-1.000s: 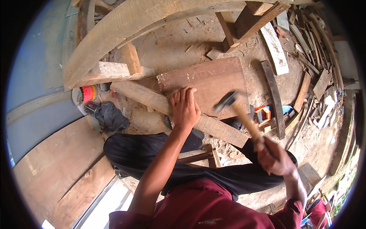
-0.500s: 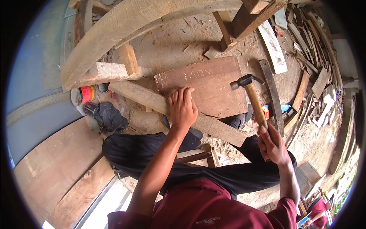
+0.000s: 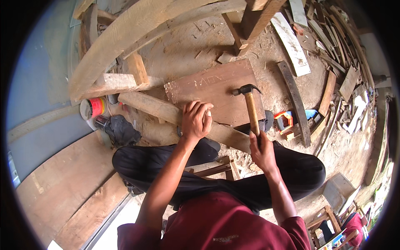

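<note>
My right hand (image 3: 263, 155) is closed round the lower wooden handle of a claw hammer (image 3: 251, 111). The hammer's dark head is over the right part of a brown wooden panel (image 3: 214, 89), which has pale marks drawn near its far edge. A long timber plank (image 3: 228, 137) slants from the far left to near my right hand, along the panel's near edge. Where panel and plank meet, my left hand (image 3: 195, 121) presses down with its fingers bent and drawn together. Anything small between its thumb and fingertips is hidden.
A big curved timber frame (image 3: 125, 31) arches across the far left. Left of the plank are a paint can (image 3: 95, 107) and a black plastic bag (image 3: 123, 131). At right lie an orange-handled saw (image 3: 284, 121), a dark curved board (image 3: 296, 104) and scrap wood. Another person (image 3: 355, 229) is at lower right.
My right hand has brought the hammer leftward, so its head is now over the panel instead of beyond its right edge. The left hand stays at the panel's near edge. The view has shifted slightly.
</note>
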`<state>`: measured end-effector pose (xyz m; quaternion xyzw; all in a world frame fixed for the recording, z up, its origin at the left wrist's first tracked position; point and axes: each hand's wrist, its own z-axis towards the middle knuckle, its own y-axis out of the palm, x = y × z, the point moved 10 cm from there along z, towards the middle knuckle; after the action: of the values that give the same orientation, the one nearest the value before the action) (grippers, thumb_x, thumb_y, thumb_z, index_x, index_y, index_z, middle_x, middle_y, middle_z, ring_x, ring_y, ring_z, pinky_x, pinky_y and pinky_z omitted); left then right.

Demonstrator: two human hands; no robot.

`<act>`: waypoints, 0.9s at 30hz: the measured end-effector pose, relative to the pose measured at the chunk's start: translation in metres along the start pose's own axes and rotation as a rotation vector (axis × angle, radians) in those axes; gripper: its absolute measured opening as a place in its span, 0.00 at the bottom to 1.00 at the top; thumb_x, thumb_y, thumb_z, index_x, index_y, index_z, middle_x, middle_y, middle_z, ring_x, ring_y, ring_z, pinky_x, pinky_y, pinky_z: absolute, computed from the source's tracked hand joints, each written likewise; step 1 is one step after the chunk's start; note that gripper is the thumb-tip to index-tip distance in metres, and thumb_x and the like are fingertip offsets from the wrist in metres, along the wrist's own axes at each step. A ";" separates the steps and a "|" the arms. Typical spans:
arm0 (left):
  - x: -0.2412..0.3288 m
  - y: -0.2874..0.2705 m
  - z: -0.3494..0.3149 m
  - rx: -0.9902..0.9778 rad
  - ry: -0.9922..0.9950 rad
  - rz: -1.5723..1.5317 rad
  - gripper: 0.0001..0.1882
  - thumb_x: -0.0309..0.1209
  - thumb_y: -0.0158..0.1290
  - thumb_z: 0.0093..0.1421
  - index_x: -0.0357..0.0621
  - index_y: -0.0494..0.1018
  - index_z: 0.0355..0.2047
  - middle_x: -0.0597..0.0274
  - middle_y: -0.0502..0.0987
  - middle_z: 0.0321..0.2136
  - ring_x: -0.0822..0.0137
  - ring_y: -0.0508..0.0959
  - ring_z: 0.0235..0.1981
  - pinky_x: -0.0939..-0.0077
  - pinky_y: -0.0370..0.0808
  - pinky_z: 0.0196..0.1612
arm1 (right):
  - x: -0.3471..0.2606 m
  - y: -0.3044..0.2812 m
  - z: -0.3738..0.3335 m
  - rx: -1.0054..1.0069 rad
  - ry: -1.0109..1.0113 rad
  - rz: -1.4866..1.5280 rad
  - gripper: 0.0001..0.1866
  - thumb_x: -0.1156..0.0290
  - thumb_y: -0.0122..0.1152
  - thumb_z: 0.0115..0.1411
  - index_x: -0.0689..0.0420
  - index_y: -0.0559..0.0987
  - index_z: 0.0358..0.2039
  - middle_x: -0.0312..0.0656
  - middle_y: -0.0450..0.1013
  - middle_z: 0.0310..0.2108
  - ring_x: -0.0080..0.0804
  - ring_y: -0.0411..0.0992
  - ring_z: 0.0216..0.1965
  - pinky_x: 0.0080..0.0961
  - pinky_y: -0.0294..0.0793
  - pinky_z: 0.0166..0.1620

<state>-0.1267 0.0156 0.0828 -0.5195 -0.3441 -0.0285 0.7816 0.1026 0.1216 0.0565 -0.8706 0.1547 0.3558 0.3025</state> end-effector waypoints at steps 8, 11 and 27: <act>0.048 0.032 -0.006 -0.133 0.135 -0.446 0.13 0.33 0.44 0.65 0.42 0.72 0.26 0.57 0.77 0.27 0.58 0.77 0.37 0.63 0.69 0.50 | -0.013 0.004 0.015 0.099 -0.087 -0.040 0.18 0.61 0.56 0.68 0.66 0.70 0.32 0.62 0.71 0.21 0.64 0.74 0.28 0.46 0.70 0.27; 0.027 0.024 -0.012 -0.049 0.026 -0.727 0.19 0.37 0.40 0.66 0.39 0.68 0.21 0.56 0.74 0.22 0.56 0.76 0.31 0.59 0.73 0.45 | -0.013 0.005 0.014 0.067 -0.029 -0.036 0.18 0.61 0.55 0.68 0.65 0.70 0.32 0.62 0.71 0.21 0.65 0.74 0.28 0.46 0.70 0.28; 0.016 -0.004 0.000 -0.033 -0.044 -0.608 0.05 0.21 0.56 0.61 0.33 0.79 0.36 0.57 0.82 0.32 0.61 0.80 0.35 0.70 0.76 0.41 | 0.003 0.012 0.022 0.074 0.003 -0.038 0.18 0.58 0.55 0.68 0.64 0.70 0.33 0.60 0.70 0.18 0.61 0.73 0.23 0.46 0.69 0.25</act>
<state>-0.1165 0.0183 0.0950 -0.4058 -0.5001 -0.2554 0.7211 0.0869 0.1259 0.0372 -0.8622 0.1518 0.3425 0.3410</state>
